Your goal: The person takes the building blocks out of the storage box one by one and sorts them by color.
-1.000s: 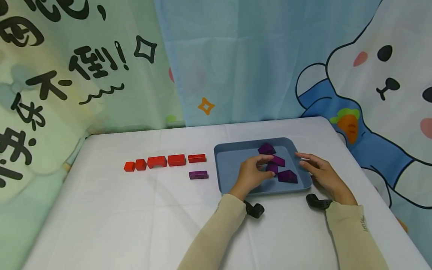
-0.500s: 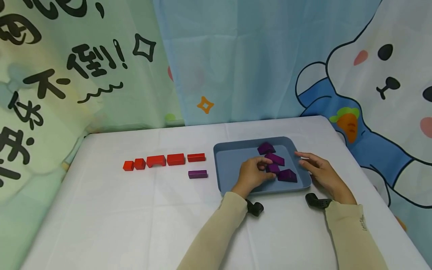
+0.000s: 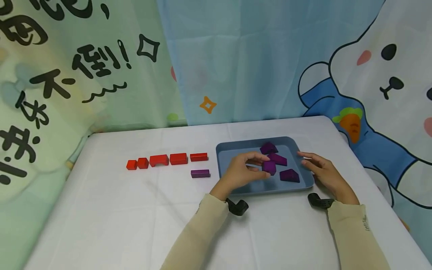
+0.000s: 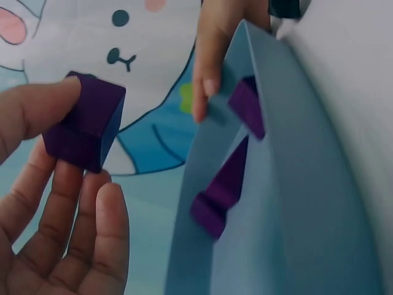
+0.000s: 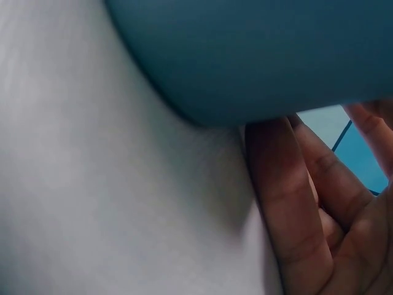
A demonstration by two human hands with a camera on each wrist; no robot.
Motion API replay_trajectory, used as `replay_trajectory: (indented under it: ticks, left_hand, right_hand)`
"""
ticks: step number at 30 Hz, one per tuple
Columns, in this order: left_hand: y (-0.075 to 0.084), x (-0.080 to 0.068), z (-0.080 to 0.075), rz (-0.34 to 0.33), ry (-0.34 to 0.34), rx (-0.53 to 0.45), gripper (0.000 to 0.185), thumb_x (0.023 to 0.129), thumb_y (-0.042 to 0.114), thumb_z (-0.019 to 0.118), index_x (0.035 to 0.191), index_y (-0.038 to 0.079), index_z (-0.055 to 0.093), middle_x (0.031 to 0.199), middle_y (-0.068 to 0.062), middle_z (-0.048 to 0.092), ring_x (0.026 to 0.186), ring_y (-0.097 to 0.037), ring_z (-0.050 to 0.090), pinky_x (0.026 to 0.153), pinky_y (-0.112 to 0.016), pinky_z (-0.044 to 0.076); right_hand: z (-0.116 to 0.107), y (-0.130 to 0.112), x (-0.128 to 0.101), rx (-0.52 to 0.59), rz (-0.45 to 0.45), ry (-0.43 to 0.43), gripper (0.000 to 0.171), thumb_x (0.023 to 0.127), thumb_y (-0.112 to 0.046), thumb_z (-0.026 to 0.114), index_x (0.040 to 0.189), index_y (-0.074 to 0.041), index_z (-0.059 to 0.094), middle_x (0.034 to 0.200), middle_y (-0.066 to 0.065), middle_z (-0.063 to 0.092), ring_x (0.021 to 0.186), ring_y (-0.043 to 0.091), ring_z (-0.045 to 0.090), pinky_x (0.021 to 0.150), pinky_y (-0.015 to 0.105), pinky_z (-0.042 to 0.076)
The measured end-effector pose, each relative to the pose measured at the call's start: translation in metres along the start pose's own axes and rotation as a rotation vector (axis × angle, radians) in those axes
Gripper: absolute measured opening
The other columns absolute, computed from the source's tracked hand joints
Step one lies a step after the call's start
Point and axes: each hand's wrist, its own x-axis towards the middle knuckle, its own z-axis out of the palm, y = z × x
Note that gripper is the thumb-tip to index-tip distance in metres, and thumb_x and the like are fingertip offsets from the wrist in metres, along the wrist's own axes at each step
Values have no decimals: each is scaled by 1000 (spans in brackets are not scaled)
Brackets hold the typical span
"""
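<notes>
pinching a purple block (image 3: 269, 167) in the left hand (image 3: 244, 169), over the blue tray (image 3: 224, 157)!
possibly dropping it if the thumb-and-finger hold is slipping, or bumping the purple neighbours (image 3: 278, 159) by dipping low; resting the right hand (image 3: 325, 175) at the tray's right edge, fingers loosely extended, maybe shifting everything by pushing.

The white-covered counter (image 3: 111, 225) spans the lower frame. Green fabric (image 3: 135, 17) with black lettering (image 3: 48, 84) hangs upper left; blue fabric (image 3: 263, 67) at upper centre bears an orange star (image 3: 204, 105). A printed white animal (image 3: 416, 67) occupies the upper right.
</notes>
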Motion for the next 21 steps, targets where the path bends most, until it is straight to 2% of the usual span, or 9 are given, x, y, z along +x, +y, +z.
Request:
replay_trajectory:
  ticks: [6,10,15,18,21]
  left_hand:
    - [-3,-23,-38,11,-5,60,37,90,10,88,125,4,77,120,-4,76,107,-6,67,96,-24,58]
    - [-13,-39,-65,17,36,93,37,90,9,88,124,3,77,120,-8,76,110,-15,70,97,-29,60]
    - [-23,-61,-96,-20,102,89,38,90,6,86,126,1,75,124,-13,75,110,-24,72,100,-36,61]
    - [-26,-74,-115,-37,148,79,39,91,2,85,128,-2,74,126,-16,74,111,-30,73,102,-43,60]
    - [-30,-85,-133,-22,193,118,38,92,0,83,128,-4,72,127,-19,73,115,-34,72,105,-48,59]
  right_hand:
    - [-1,4,1,-6,-23,-13,56,117,-34,50,167,-9,40,173,33,20,151,57,30,117,79,30]
    - [0,5,1,-19,-17,-10,56,117,-35,49,167,-10,41,171,35,24,148,57,33,117,79,31]
    - [0,3,2,-46,-18,0,59,117,-37,50,166,-6,40,170,35,26,147,56,36,116,77,34]
    - [0,2,2,-73,-22,4,59,117,-39,49,166,-9,41,172,34,25,146,53,37,115,69,41]
    - [0,3,1,-69,-26,2,58,117,-40,50,167,-12,42,172,34,24,145,52,37,112,66,42]
